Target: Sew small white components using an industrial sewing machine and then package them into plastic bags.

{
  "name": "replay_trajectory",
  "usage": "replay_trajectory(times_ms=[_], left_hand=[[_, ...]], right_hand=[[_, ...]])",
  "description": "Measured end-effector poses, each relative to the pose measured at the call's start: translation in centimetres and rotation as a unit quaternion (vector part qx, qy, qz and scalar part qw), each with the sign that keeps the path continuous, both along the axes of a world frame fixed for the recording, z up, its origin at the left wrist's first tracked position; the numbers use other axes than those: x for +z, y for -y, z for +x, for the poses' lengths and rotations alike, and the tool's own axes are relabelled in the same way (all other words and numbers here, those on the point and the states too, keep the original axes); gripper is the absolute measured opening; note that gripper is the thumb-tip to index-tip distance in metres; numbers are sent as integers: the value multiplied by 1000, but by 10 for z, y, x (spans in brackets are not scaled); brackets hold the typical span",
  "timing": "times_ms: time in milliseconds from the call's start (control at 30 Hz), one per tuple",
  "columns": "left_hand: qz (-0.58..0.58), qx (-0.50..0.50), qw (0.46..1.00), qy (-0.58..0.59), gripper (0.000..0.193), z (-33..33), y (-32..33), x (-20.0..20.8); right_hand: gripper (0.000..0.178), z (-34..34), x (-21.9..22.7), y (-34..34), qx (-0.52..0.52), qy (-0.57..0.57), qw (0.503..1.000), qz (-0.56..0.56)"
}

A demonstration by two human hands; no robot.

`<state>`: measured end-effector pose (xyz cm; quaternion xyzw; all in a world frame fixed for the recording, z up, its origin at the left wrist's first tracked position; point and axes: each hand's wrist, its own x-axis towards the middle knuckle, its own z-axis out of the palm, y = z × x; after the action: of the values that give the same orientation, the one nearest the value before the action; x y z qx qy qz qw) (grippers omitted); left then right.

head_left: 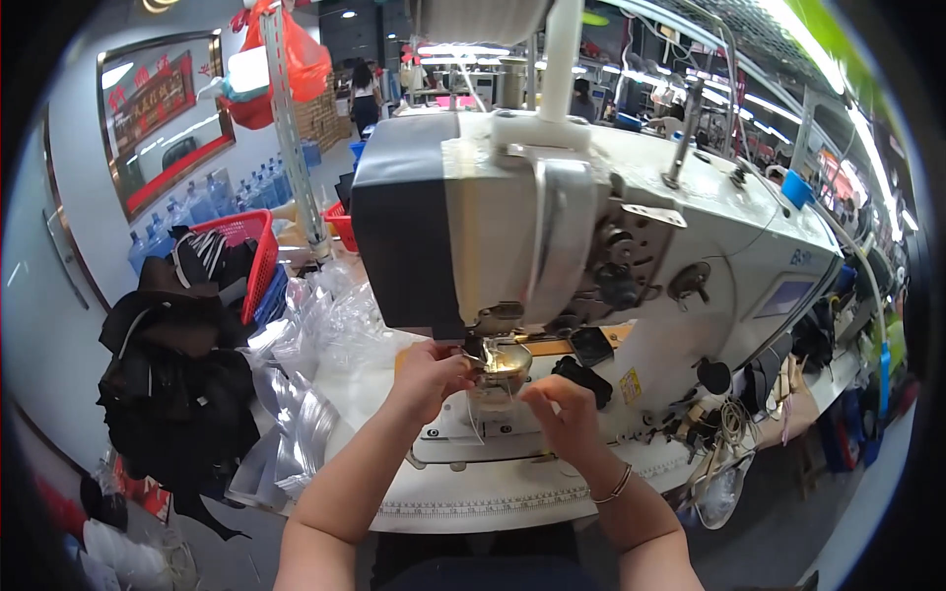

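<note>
A large white and dark grey sewing machine (pixel 611 212) stands in front of me, its lit needle area (pixel 501 360) low at the centre. My left hand (pixel 436 377) is closed in a pinch beside the needle and presser foot, on their left. What its fingertips hold is too small to tell. To the right of the needle, my right hand (pixel 566 412) is also closed, thumb against curled fingers. Anything between those fingers is hidden. A fine pale thread (pixel 477 426) hangs below the needle area. Just behind my right hand lies a small black piece (pixel 583 379) on the machine bed.
Clear plastic bags (pixel 330 310) cover the table's left side. Black fabric pieces (pixel 177 364) hang beside a red basket (pixel 264 258). At the right lie a cord bundle (pixel 727 433) and more pieces. A ruler strip (pixel 493 506) follows the table's front edge. People are far behind.
</note>
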<state>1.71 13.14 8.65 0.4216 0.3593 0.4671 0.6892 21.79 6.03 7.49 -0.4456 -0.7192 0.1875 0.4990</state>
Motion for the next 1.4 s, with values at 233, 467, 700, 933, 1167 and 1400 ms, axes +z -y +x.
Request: replay_trajectory(times_ms=[233, 467, 700, 933, 1167, 1400], left_hand=[[20, -17, 1000, 6, 17, 2, 4, 2], [8, -9, 1000, 13, 18, 3, 5, 5], [13, -13, 1000, 15, 17, 3, 6, 5], [23, 0, 999, 29, 14, 6, 5, 0], [41, 25, 999, 15, 16, 9, 9, 2], [56, 49, 997, 9, 13, 12, 10, -4]], right_hand=[[17, -15, 7, -7, 64, -60, 983, -163], [21, -16, -3, -10, 77, -111, 975, -174], [20, -17, 2, -8, 66, -117, 974, -185], [19, -16, 2, -8, 52, -125, 971, -197], [23, -15, 4, -10, 64, -178, 962, -197], [22, -12, 8, -12, 50, -168, 963, -205]])
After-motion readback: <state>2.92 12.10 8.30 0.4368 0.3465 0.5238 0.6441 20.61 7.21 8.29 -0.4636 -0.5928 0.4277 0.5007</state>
